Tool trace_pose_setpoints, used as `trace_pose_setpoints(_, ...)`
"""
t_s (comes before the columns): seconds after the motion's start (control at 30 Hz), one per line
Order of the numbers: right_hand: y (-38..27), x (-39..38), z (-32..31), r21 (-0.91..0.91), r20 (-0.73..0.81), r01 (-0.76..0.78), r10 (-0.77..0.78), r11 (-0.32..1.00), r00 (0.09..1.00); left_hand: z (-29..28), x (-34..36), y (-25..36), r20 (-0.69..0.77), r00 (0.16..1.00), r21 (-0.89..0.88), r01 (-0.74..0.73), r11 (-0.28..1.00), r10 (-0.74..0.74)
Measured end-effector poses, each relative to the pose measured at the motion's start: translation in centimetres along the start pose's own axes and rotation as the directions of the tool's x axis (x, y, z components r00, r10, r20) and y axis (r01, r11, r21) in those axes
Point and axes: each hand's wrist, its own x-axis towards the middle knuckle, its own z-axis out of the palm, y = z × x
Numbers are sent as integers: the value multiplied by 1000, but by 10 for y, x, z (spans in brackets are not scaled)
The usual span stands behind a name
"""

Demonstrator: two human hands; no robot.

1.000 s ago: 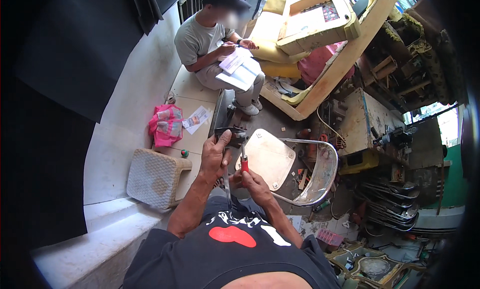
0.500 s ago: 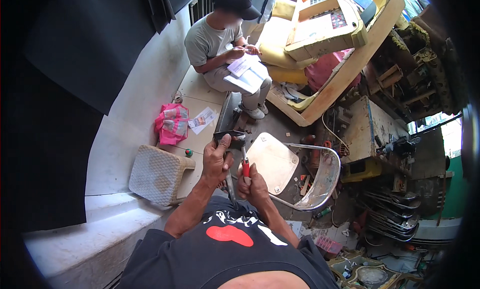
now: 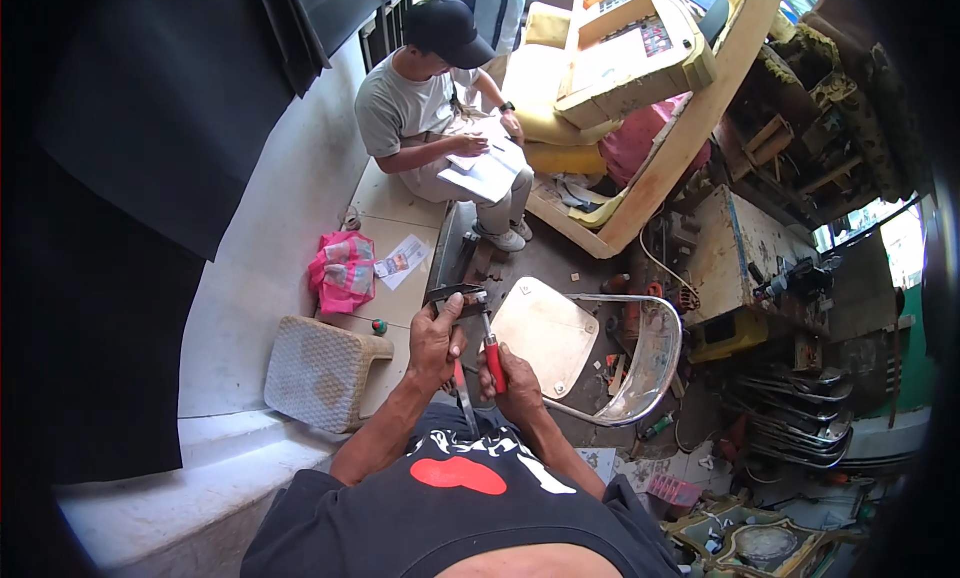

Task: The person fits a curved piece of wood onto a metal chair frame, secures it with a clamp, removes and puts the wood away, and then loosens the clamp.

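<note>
My left hand [image 3: 436, 343] is closed round the dark jaw end of a bar clamp [image 3: 462, 296], thumb on top. The clamp's long flat metal bar runs down toward my lap. My right hand [image 3: 515, 380] wraps round its red handle [image 3: 496, 366], which sits on a thin silver rod beside the bar. What lies under my fingers is hidden. Just beyond my right hand, on the floor, is a chair frame [image 3: 655, 363] of bent metal tube with a pale square seat board [image 3: 540, 333].
A person [image 3: 430, 128] sits ahead with papers on their lap. At left are a woven stool [image 3: 318, 373] and a pink bag [image 3: 342, 271]. A stripped sofa frame [image 3: 690, 138] stands far right; stacked metal chair frames [image 3: 795, 418] and a worktable [image 3: 705, 258] are at right.
My hands and the clamp have shifted slightly down in the view; both keep their hold. The seated person's hands have moved down onto the papers.
</note>
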Motion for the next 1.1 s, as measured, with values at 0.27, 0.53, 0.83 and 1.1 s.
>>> trace_pose_setpoints(0.27, 2, -3, 3, -223, -199, 39, -85, 974, 976, -16, 2, -20, 23, 998, 39, 57, 998, -58)
trace_pose_setpoints(0.53, -7, -8, 14, -267, -146, 45, -86, 963, 986, -23, -2, -27, -17, 998, 24, 61, 998, -61)
trace_pose_setpoints(0.83, -10, -20, 3, -266, -83, -11, -12, 964, 996, -25, -24, -44, 34, 989, 16, 140, 990, -141)
trace_pose_setpoints(1.1, -1, -28, 1, -434, -249, -45, -71, 900, 966, -31, -31, -52, 61, 978, 56, 197, 979, -201)
